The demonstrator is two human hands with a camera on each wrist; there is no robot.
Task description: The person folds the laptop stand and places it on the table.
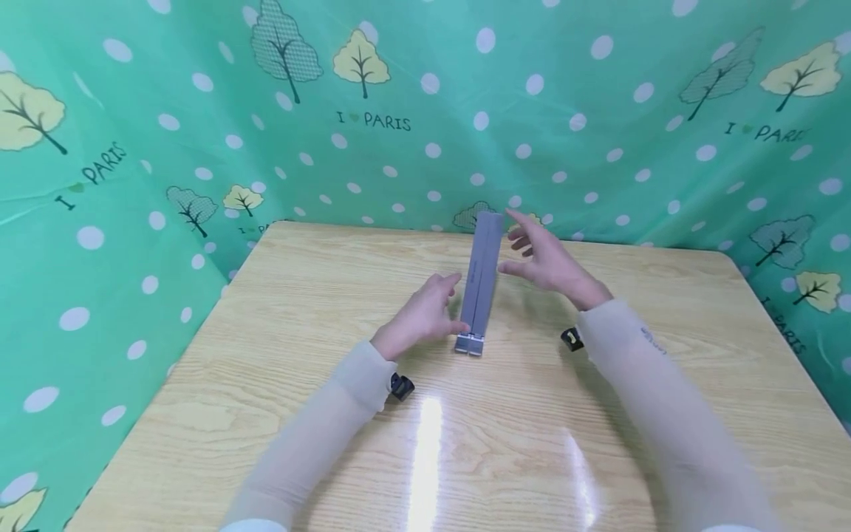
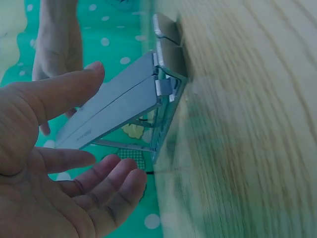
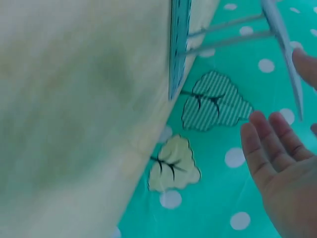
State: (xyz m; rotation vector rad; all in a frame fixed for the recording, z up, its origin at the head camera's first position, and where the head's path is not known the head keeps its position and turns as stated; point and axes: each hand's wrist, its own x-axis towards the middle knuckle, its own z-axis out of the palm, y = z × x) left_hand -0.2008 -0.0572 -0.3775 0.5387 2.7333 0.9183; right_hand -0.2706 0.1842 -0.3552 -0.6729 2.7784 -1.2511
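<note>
Folding laptop stand [image 1: 480, 281] propped at centre frame on the wooden table [image 1: 279, 384] | left hand [image 1: 420, 316] spread loose beside its near foot, nothing gripped | right hand [image 1: 547, 260] splayed, apart | judged light, stiff, hinged metal, best taken by the long rails

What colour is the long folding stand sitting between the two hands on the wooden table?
The folding metal stand is grey, with silvery feet at its near end; the head view shows it best.
</note>
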